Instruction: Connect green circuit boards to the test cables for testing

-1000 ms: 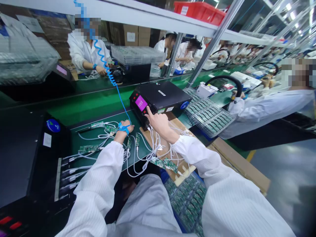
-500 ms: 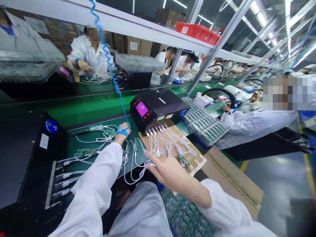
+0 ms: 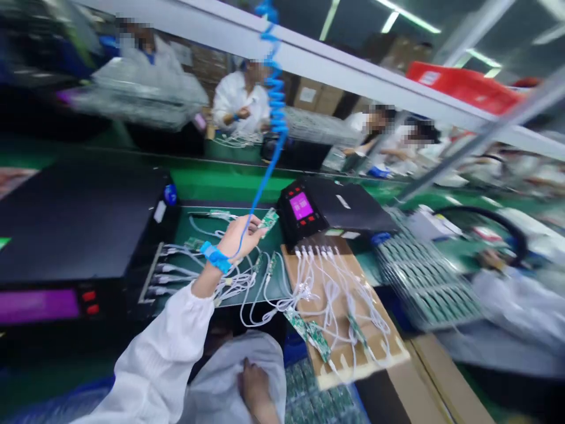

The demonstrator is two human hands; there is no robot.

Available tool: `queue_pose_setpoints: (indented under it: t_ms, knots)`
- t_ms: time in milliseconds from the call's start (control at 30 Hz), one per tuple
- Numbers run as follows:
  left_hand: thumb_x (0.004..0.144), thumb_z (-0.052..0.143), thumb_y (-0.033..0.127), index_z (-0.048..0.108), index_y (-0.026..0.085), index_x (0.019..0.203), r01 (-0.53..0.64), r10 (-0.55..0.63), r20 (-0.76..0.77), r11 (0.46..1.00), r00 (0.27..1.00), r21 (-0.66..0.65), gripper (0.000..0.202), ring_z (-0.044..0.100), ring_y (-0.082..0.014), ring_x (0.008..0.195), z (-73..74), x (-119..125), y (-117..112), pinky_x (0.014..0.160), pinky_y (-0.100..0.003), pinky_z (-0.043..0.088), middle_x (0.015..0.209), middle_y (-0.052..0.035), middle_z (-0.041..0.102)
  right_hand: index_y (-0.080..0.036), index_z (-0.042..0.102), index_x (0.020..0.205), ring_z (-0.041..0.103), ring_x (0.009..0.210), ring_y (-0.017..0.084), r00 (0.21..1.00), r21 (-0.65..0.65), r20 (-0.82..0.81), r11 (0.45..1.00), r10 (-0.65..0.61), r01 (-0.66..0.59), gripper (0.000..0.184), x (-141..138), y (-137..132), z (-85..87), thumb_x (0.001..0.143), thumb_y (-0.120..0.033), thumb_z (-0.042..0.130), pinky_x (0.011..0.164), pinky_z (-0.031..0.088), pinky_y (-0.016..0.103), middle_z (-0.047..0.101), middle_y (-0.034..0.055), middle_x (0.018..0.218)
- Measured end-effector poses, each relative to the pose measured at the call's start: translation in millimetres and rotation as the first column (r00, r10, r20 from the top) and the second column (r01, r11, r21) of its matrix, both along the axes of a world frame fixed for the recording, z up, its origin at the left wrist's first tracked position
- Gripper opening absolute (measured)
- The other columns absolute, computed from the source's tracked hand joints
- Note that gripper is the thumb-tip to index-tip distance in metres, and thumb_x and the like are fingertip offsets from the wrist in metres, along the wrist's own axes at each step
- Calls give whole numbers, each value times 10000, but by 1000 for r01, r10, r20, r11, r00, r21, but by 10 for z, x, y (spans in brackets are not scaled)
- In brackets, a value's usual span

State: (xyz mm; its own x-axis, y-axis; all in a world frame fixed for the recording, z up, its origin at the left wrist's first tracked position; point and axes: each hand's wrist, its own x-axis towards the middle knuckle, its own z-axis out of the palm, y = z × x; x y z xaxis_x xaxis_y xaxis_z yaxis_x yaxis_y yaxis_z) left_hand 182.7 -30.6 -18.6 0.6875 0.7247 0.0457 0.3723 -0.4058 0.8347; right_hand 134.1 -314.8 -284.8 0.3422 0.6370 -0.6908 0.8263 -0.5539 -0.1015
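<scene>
My left hand, with a blue wrist strap, is raised above the green mat and pinches a green circuit board between thumb and fingers. Below it, white cables lie tangled, with small boards on some ends. My right hand is low over my lap, shaded and blurred, so its fingers are hard to read. A board and a second board lie at the left edge of the cardboard sheet; another board rests further right.
A black tester with a lit pink screen stands behind the cardboard, cables plugged into its front. A larger black box is at left. Trays of boards sit at right and below. A coiled blue cord hangs down. Co-workers sit opposite and at right.
My left hand has lifted off the mat with a circuit board in its fingers. My right hand has drawn back from over the cables to my lap. The view has swung left.
</scene>
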Motion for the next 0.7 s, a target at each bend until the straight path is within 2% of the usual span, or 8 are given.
queue_pose_setpoints:
  t_ms: [33,100,233,367,467,567,633,700]
  knots:
    - [924,691,367,671,195,1028,-32,31,79,999,996,8,202,740,-204,832,89,-220,-87,752,-295,557,899,-44,766,-191,645,1441,735,1129,457,1000,-7,17,1000,-2,2,539,1,39,-114,905,-218,585,887,632,557,761,258,1187]
    - [939,671,423,663,202,945,-117,107,185,992,977,42,221,723,-204,842,258,-668,-260,729,-298,541,887,-37,750,-193,663,1380,736,1140,445,1000,139,-20,990,-20,22,474,31,96,-257,951,-235,468,897,602,547,767,267,1144]
    - [927,687,517,651,194,917,-402,381,310,916,871,2,325,702,-186,844,477,-1551,-505,752,-296,549,896,-34,728,-270,688,999,772,1059,426,972,404,-233,905,-42,136,299,171,206,-437,983,-280,390,851,564,476,781,227,1000]
    - [833,783,558,605,184,929,-621,614,355,776,705,-107,426,703,-171,770,547,-2272,-586,732,-299,576,879,-42,729,-306,529,767,797,960,396,945,466,-323,877,40,122,284,296,277,-598,973,-337,335,788,555,447,759,173,851]
    - [781,849,417,559,189,986,-712,694,381,692,611,-118,422,714,-157,775,518,-2529,-699,736,-275,575,870,-17,702,-325,489,718,794,882,418,924,489,-373,864,80,122,297,276,277,-622,936,-453,334,750,551,487,730,153,766]
    - [811,812,289,518,208,1191,-714,714,348,683,607,-156,487,719,-141,750,393,-2584,-956,679,-249,561,924,2,676,-332,568,711,773,786,423,843,518,-531,820,85,244,345,81,296,-417,874,-611,448,746,562,530,704,115,704]
    - [843,786,283,507,219,1285,-675,688,242,723,684,-148,527,698,-118,673,263,-2598,-1172,626,-235,533,975,-6,686,-325,643,760,750,749,373,735,511,-668,789,116,341,390,-144,340,-99,868,-679,520,754,577,511,689,73,698]
    - [877,761,269,560,205,1260,-611,626,100,778,773,-145,438,692,-110,658,123,-2650,-1401,636,-231,527,983,-15,713,-317,690,909,695,664,296,572,443,-811,771,127,458,415,-408,421,331,912,-698,524,673,578,446,634,17,682]
